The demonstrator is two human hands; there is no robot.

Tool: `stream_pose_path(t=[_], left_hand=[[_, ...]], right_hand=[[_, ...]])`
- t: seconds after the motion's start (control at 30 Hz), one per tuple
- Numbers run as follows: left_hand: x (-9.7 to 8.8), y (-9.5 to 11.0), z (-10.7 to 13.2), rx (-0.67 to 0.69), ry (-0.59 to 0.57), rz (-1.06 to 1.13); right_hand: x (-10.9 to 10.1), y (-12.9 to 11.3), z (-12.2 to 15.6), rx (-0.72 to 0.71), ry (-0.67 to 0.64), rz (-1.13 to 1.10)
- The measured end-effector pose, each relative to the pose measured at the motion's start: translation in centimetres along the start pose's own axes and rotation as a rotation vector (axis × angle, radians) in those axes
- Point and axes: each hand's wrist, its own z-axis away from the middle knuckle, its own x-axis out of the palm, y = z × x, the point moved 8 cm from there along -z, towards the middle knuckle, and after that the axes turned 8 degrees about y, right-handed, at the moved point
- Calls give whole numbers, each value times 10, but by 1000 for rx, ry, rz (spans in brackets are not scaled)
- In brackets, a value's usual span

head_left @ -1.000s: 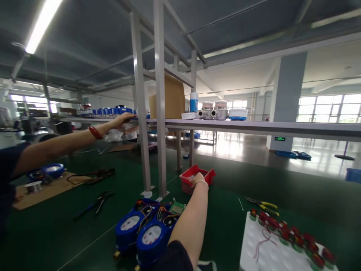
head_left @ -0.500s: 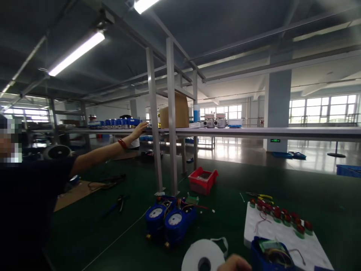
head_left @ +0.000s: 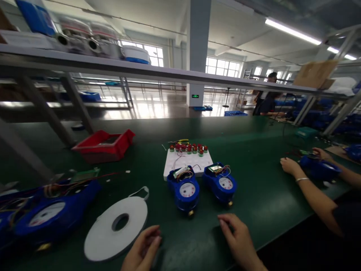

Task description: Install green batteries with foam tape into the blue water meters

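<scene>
Head camera is looking down a long green bench (head_left: 262, 195), where both of the person's hands are resting empty at the near edge. The left hand (head_left: 142, 250) is lying with fingers loosely curled together, just right of a flat white roll of tape (head_left: 115, 227) and holding nothing. The right hand (head_left: 239, 241) is lying palm down with fingers slightly spread, also holding nothing, just near of two blue water meters (head_left: 201, 188) that are sitting side by side with loose wiring on their far ends. Behind the meters a white foam tray (head_left: 183, 162) is carrying a row of small red-capped parts (head_left: 188, 148), and a red bin (head_left: 104, 145) is standing well to the far left. More blue meters (head_left: 47, 214) are lying at the near left. I judge this as a pause between pieces, with the pair of meters closest to hand; picking one up would call for a short forward reach and an open grasp around its round body. At the right, a co-worker's hands (head_left: 290, 165) are working on another blue meter (head_left: 318, 167).
</scene>
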Motion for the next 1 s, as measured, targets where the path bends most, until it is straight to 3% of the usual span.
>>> stream_pose_path(t=[0.17,0.33,0.53,0.77,0.9,1.0], left_hand=[[50,31,-28,-27,-25,262],[84,41,-62,-12,-13,422],[87,36,-65,10,-69,473],[82,24,-68,115,-107,446],[84,20,-61,197,-139,471],[84,18,-58,238,-145,514]], right_hand=[[37,-4,-16,121,-44,-191],[86,-1,-50,180,-83,-385],[122,-12,-62,172,-163,-561],[127,3,-45,190,-136,-476],[119,8,-35,68,28,-348],[119,-3,-31,-56,9,-259]])
